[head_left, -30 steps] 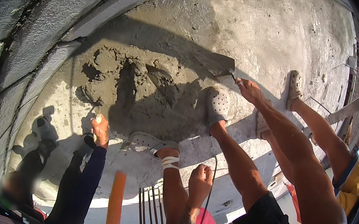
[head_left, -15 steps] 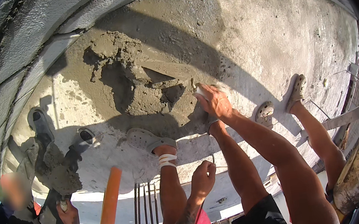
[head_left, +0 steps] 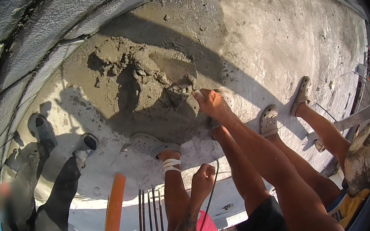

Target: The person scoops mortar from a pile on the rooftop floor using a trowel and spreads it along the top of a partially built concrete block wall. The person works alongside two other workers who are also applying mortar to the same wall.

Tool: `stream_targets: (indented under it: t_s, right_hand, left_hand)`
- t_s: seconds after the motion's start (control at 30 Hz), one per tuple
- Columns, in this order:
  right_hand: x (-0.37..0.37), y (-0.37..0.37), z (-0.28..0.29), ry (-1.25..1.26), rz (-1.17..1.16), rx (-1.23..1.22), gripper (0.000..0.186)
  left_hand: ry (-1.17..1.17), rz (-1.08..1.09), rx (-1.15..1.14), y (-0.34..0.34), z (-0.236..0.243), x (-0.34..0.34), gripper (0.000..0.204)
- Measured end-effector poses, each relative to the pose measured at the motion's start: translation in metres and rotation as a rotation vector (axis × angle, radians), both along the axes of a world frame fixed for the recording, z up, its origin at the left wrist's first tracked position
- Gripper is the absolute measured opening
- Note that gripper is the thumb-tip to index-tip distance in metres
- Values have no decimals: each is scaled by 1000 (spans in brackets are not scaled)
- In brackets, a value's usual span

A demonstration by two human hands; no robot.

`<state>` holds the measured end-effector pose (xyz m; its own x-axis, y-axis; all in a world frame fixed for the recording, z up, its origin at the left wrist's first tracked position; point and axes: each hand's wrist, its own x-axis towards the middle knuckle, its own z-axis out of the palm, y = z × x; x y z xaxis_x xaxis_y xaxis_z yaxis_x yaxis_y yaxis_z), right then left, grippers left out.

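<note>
My right hand (head_left: 213,106) is closed around the pale handle of a trowel (head_left: 175,68), its fingers partly hiding the grip. The trowel's mortar-smeared blade lies in the right side of a heap of wet grey mortar (head_left: 116,54) on the concrete floor. Lumps of mortar sit along the blade's left edge. My left hand (head_left: 203,179) hangs lower down, between my knees, with fingers curled in. A thin dark rod (head_left: 212,189) passes beside it. Whether the hand holds that rod or anything else is hidden.
A block wall (head_left: 31,51) curves round the far left. My clog (head_left: 151,144) is close below the mortar. A co-worker in dark trousers (head_left: 59,192) stands at left; another person's clogs (head_left: 268,121) are at right. An orange pipe (head_left: 115,209) and upright steel bars (head_left: 150,218) rise nearby.
My right hand has shifted slightly left, and the trowel blade has turned and pressed into the mortar. The left co-worker's mortar-loaded tool has gone from sight. My left hand has moved slightly left.
</note>
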<state>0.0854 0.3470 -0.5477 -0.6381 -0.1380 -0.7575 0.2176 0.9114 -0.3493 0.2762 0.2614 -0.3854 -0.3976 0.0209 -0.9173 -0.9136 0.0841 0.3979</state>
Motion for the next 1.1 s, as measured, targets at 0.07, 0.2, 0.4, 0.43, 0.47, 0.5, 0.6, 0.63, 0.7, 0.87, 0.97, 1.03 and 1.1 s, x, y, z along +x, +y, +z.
stream_targets:
  t_s: [0.07, 0.2, 0.4, 0.43, 0.47, 0.5, 0.6, 0.63, 0.7, 0.87, 0.97, 1.03, 1.1]
  right_hand:
    - [-4, 32, 16, 50, 66, 12, 43]
    - [-40, 110, 39, 38, -8, 263, 47]
    - [-41, 26, -70, 124, 570, -109, 27]
    - [-42, 5, -84, 184, 523, -187, 35]
    - [-45, -7, -88, 242, 484, -330, 42]
    - [-50, -20, -88, 192, 335, -400, 49]
    - [-65, -28, -52, -60, 35, -441, 58]
    - [-65, -28, -34, -44, 61, -379, 61]
    - [-60, -31, 1, 0, 55, -353, 51]
    - [-57, -21, 104, 8, 422, -148, 40]
    - [-80, -4, 192, -20, 302, -367, 45]
    - [-104, 10, 258, -82, 317, -343, 49]
    - [-132, 24, 321, -154, 351, -276, 53]
  left_hand:
    - [-20, 5, -45, -16, 3, -6, 17]
    - [17, 39, -96, -21, 5, -12, 15]
    - [206, 42, 91, 8, 16, -8, 11]
    - [181, 47, 126, 8, 18, -7, 12]
    - [172, 52, 148, 6, 16, -6, 12]
    - [211, 85, 108, 4, 16, -5, 14]
    - [235, 59, 54, -6, 6, -2, 7]
    - [286, 76, 10, -8, 3, 0, 7]
    - [186, 124, -19, -10, -1, 4, 8]
    - [131, 16, -200, -16, 16, 22, 13]
    - [209, -143, -293, -18, 48, 30, 18]
    - [149, -107, -257, -16, 73, 32, 21]
    - [136, -118, -239, -18, 93, 29, 24]
